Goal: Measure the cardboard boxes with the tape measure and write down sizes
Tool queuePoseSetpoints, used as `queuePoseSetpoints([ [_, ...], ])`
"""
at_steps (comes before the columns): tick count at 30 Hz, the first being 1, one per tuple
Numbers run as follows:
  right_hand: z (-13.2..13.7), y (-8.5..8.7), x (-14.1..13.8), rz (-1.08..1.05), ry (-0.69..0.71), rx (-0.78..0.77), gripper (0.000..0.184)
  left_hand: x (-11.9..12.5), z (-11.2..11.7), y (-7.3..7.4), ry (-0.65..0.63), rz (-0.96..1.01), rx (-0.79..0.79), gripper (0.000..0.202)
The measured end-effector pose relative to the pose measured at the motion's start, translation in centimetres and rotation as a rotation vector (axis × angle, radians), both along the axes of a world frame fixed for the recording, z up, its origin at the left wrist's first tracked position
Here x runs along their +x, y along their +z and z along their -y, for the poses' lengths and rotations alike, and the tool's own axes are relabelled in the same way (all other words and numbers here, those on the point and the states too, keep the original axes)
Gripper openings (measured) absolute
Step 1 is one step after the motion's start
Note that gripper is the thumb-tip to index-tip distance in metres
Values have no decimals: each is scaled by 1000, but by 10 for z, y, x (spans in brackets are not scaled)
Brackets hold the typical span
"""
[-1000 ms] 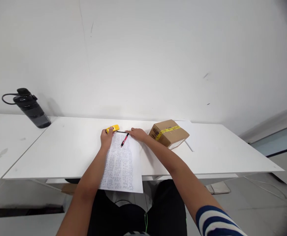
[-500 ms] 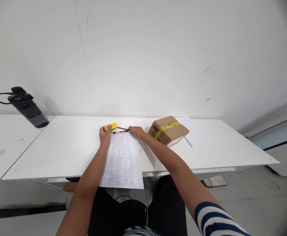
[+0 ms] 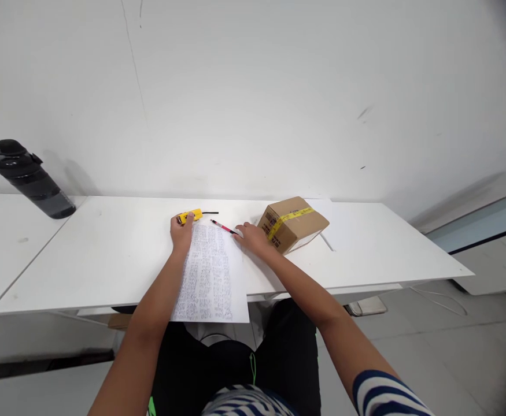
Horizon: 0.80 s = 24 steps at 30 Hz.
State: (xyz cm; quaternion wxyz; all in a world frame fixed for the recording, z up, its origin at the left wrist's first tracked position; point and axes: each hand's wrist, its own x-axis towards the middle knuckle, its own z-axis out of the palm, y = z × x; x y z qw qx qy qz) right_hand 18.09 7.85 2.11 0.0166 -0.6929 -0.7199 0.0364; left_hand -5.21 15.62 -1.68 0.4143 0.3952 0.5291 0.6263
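Observation:
My left hand (image 3: pixel 182 231) is closed around a yellow tape measure (image 3: pixel 196 214) at the top left of a handwritten sheet (image 3: pixel 209 277). A black strap (image 3: pixel 210 212) sticks out to the right from the tape measure, its end free. My right hand (image 3: pixel 253 237) is at the sheet's upper right edge, with thumb and fingers at the near end of a red and black pen (image 3: pixel 223 226). The pen slants down to the right toward those fingers, and its far end points at the strap. The sheet's lower edge hangs past the table front.
A cardboard box (image 3: pixel 295 224) with yellow tape stands just right of my right hand, partly over blank white paper (image 3: pixel 328 216). A black water bottle (image 3: pixel 36 182) stands at the far left. The wall (image 3: pixel 235 115) rises behind the white table (image 3: pixel 118 254).
My right hand has let go of the black strap and moved right. The pen has shifted right and turned from level to slanting. My left hand still holds the tape measure.

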Motion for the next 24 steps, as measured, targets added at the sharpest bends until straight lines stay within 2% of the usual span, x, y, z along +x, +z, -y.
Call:
queuePoseSetpoints([
  [3,-4,-3,-7,-36,-5,17,38,0,0,0,-3,4,3,52],
  [7,-12,-3,-11,-98,-42,54,42,0,0,1,3,5,2,51],
  [12,-24,-11,-12,-265,-85,100,41,0,3,1,-8,-31,-5,52],
  [15,-28,-22,-15,-449,-65,113,29,-1,5,2,-18,-39,-19,53],
  [20,-30,-36,-13,-914,-6,188,14,1,8,3,-16,-33,-49,49],
  [24,-34,-41,-10,-1097,-53,170,19,3,8,2,-21,-58,-40,50],
])
